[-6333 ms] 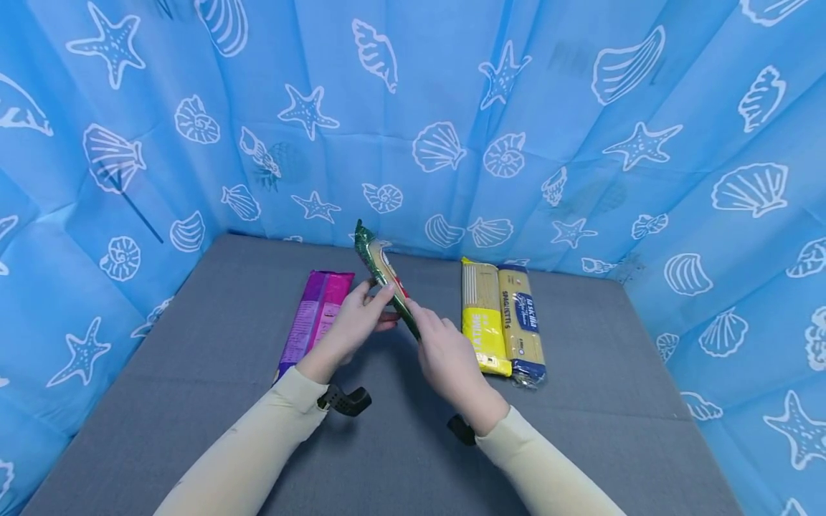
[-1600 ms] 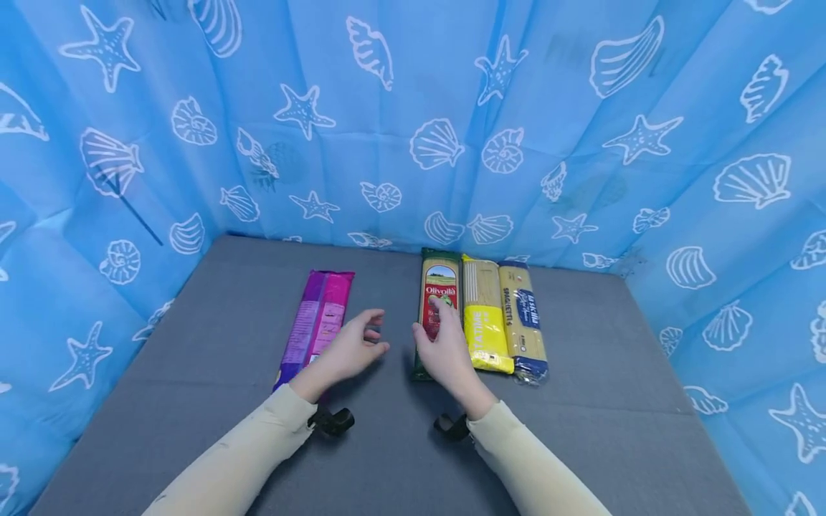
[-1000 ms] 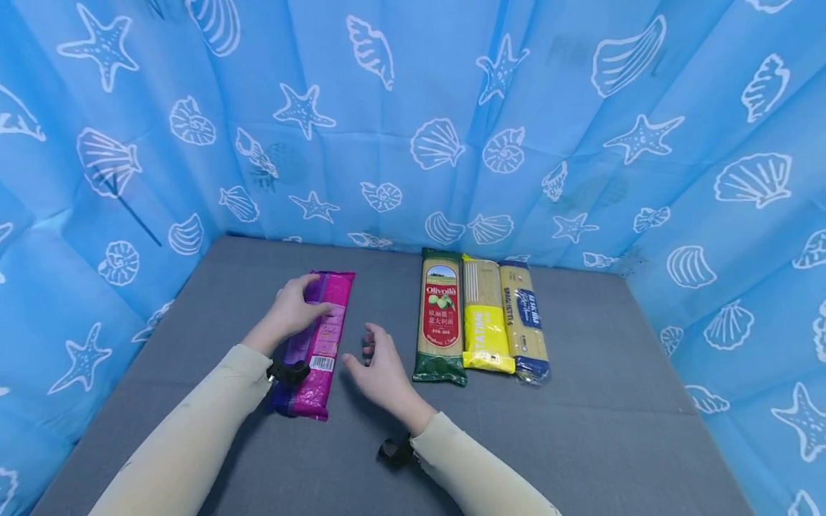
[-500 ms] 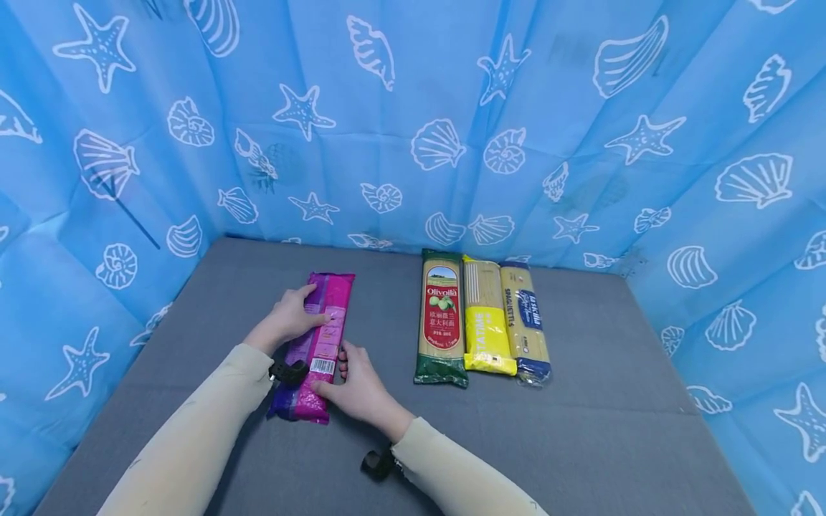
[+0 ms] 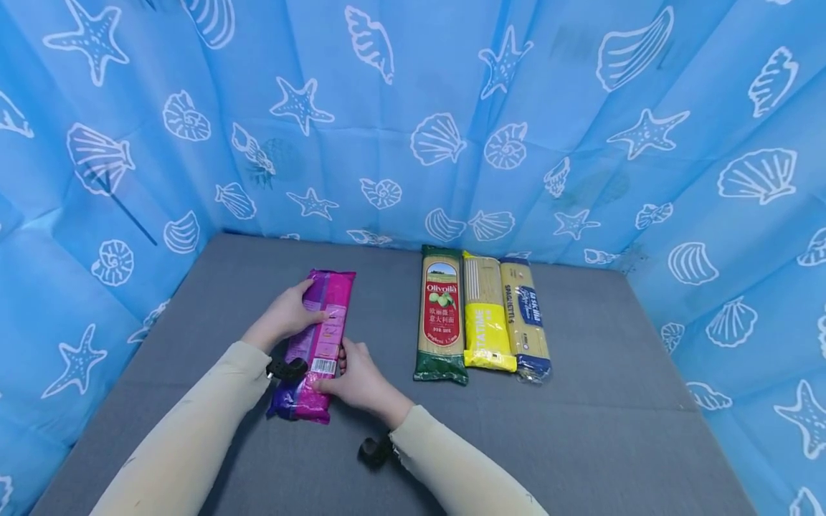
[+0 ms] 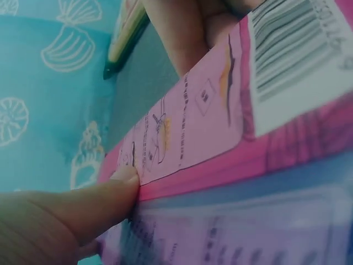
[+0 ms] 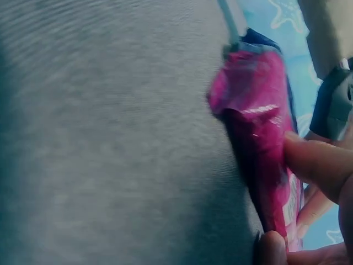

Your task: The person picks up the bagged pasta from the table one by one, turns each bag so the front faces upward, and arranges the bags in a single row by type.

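Note:
A long pink-and-purple packet (image 5: pixel 325 337) lies back side up at the left of the table, its barcode showing. My left hand (image 5: pixel 284 315) grips its upper part from the left; the thumb rests on the face and in the left wrist view the other fingers are mostly hidden. Near the barcode my right hand (image 5: pixel 361 376) pinches the right edge. In the right wrist view its thumb is on the face of the packet (image 7: pixel 259 121), with fingertips at the edge below. The crimped near end appears slightly off the cloth there.
To the right, three spaghetti packets lie side by side: a green-and-red Olivoilà one (image 5: pixel 442 315), a yellow one (image 5: pixel 488 315) and a blue-labelled one (image 5: pixel 525 315). Grey cloth covers the table (image 5: pixel 600 430). A blue shell-patterned curtain (image 5: pixel 400 93) stands behind and at the sides.
The green packet, earlier held up in both hands, now lies beside the yellow one. Both hands have moved left to the pink-and-purple packet, the left first, and they hold it now.

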The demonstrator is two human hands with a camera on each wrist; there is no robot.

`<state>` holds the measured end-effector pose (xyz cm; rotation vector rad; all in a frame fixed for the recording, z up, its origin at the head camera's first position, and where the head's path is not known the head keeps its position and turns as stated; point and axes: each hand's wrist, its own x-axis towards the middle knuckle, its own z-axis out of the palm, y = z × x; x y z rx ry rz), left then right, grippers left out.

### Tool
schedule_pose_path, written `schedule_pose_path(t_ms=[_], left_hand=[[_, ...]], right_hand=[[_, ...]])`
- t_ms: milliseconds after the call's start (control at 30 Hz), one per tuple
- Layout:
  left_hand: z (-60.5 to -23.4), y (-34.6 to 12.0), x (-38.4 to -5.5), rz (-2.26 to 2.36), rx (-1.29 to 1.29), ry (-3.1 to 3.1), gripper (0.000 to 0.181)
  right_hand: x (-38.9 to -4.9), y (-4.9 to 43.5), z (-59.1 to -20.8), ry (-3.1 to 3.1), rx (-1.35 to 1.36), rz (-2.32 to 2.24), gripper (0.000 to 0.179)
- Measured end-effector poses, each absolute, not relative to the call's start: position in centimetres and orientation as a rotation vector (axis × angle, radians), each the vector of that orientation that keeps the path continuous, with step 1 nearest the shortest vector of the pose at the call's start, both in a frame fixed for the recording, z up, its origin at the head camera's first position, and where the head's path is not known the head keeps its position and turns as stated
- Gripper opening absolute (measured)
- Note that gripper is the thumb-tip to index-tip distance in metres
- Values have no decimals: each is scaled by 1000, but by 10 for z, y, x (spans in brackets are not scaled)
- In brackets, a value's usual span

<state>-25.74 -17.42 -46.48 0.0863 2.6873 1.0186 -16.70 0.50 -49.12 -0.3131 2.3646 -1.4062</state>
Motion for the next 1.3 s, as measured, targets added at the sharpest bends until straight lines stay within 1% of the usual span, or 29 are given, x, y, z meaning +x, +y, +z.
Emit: schedule_pose_path(t_ms=[267,400,533,767,967,1133,1300], left_hand=[[-457,-168,-252,848,80,2649,91],[-460,-171,-251,963,91,2612,91],[-465,-177,-249,1161,79,2527,90],[-467,-179,-244,1474,8,2306,85],[-463,-166,-242,1622,-9,2237,84],[-464,-154,-242,1662,33,2273,82],[-462,-144,-240,1609,79,2384,80]], right_hand=[[-171,7,-489,2250,-266,-1567,67],[-169,8,-489,2154,-269,-1694,61],[-166,8,-490,2038,-226,-1825,58],[-160,14,-490,1901,-200,-1971,60],[-163,26,-489,1803,-155,-2025,66],[-167,38,-489,1749,-112,-2055,71],[-169,44,-488,1732,-73,-2107,72]])
